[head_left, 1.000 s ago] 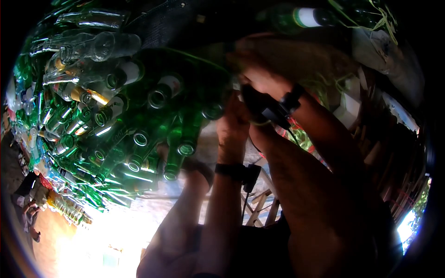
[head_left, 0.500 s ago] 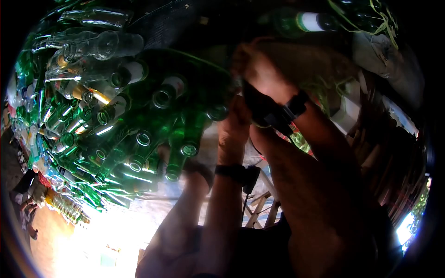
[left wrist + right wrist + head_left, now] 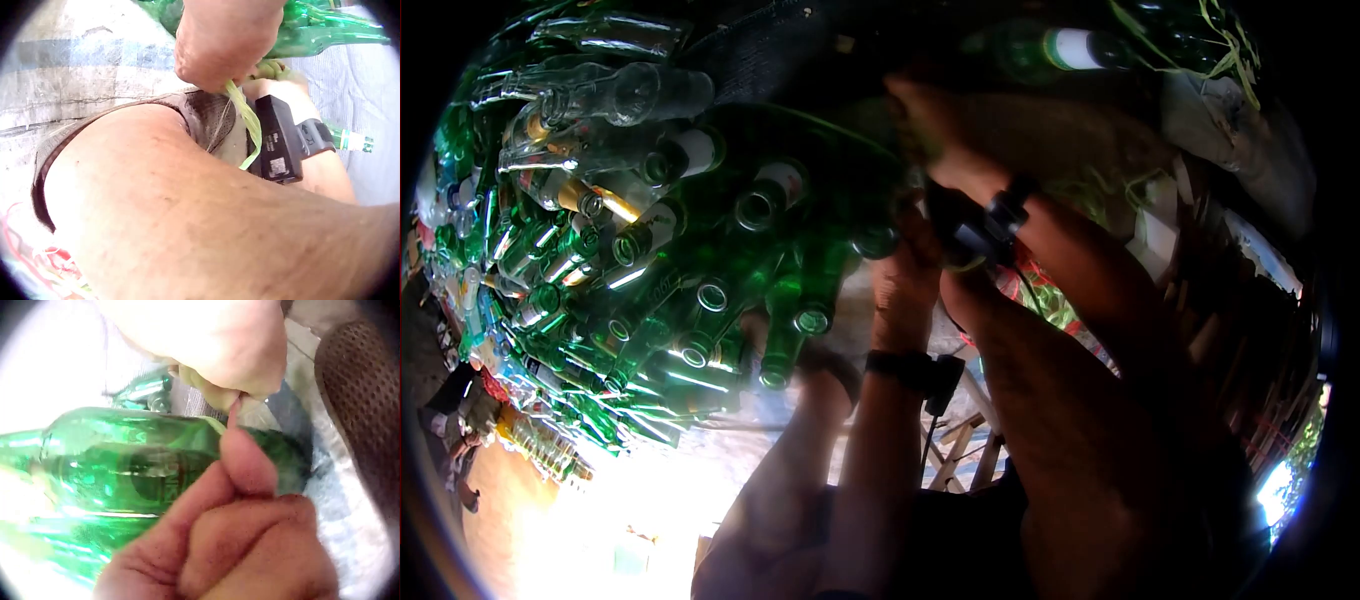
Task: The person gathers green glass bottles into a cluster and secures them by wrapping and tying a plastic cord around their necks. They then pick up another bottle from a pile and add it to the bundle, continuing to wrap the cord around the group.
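Observation:
My left hand [image 3: 908,258] is beside the mass of green bottles, its fingers curled tightly round a pale green plastic strip [image 3: 249,122] whose loose end hangs below the fist. Just beyond it, my right hand [image 3: 948,145] pinches the strip between thumb and forefinger, close to the left hand in the right wrist view. A green glass bottle [image 3: 119,462] lies right behind the fingers there, with part of the strip across it. In the head view the fingertips of both hands are in dark shadow.
Many green bottles [image 3: 730,290] and some clear bottles [image 3: 635,95] are piled on the left. One bottle with a white label [image 3: 1072,48] lies at the far right. Loose strips [image 3: 1238,50] hang nearby. My bare leg [image 3: 1040,390] and a sandal [image 3: 365,406] are close to the hands.
My right hand shifted slightly to the right, then came back left and stretched farther forward. My left hand has stayed nearly in place beside the bottles.

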A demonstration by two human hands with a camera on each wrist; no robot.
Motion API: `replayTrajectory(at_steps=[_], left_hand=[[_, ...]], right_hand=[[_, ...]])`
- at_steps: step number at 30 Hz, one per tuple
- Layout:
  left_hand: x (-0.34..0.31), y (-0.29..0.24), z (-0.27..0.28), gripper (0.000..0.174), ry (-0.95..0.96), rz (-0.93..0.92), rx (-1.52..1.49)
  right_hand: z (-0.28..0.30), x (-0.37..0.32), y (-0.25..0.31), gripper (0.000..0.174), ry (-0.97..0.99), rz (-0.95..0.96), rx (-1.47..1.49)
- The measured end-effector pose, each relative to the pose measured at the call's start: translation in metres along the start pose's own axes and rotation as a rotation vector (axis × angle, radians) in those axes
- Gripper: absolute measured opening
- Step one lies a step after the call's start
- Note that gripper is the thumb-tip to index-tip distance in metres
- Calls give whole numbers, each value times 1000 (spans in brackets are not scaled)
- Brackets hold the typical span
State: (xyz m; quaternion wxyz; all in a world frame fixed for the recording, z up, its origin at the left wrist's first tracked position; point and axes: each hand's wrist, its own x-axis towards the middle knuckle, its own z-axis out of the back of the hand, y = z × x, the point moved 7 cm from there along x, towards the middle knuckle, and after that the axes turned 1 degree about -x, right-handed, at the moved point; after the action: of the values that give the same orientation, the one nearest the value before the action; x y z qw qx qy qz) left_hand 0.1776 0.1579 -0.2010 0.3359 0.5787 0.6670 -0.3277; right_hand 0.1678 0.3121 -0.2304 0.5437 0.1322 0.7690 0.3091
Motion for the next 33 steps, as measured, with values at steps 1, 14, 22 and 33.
replayTrajectory(at_steps=[1, 14, 22, 33], left_hand=[[-1, 1, 0, 27, 0, -1, 0], [-2, -1, 8, 6, -56, -160, 7], [1, 7, 25, 22, 5, -235, -64], [18, 7, 55, 27, -107, -234, 188]], right_hand=[[-5, 0, 13, 42, 24, 215, -221], [-18, -1, 26, 37, 84, 213, -319], [-22, 16, 23, 38, 178, 401, -404], [-25, 8, 21, 36, 110, 152, -281]])
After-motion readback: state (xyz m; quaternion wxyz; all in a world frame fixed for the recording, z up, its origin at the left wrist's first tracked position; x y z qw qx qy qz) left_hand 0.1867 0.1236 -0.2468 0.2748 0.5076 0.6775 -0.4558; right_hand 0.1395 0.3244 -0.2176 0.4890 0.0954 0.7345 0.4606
